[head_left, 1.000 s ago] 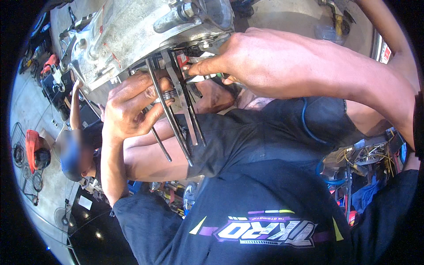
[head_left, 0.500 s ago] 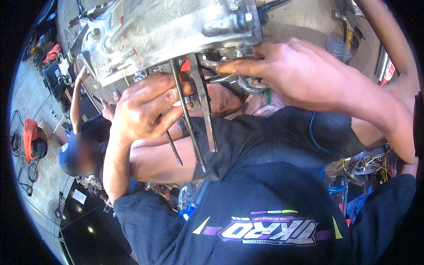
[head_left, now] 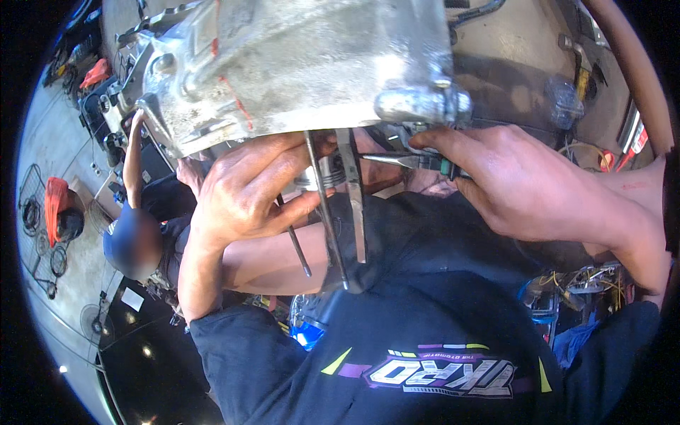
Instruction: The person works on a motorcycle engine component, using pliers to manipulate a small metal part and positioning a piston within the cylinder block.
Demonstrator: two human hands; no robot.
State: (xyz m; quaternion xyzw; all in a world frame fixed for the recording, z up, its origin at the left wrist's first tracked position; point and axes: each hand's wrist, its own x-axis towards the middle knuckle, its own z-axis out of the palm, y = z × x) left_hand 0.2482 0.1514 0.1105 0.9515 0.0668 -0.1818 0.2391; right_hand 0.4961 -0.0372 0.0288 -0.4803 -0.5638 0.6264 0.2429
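Note:
A large silvery cast-metal housing (head_left: 304, 71) with red marks fills the top of the view. Below its lower edge, my left hand (head_left: 248, 188) is closed around a ringed metal cylinder that looks like a piston (head_left: 322, 176). Dark rods (head_left: 329, 227) and a flat dark strip (head_left: 358, 212) hang down past it from the housing. My right hand (head_left: 506, 180), closed, grips a tapered metal hand tool (head_left: 393, 160) with some green at its handle. The tool's tip points left toward the strip and piston. The fingers partly hide both the tool and the piston.
At the left, a person in a dark cap (head_left: 124, 244) reaches toward the housing. Orange bundles (head_left: 57, 205), a fan (head_left: 94, 320) and cables lie on the floor beyond. Wires and metal parts (head_left: 584, 283) are at lower right. A bare arm (head_left: 630, 64) crosses the upper right.
The housing, rods and left hand appear shifted right and lower in the picture. My right hand has come down and its fingers have drawn in around the tool; the left hand still holds the piston.

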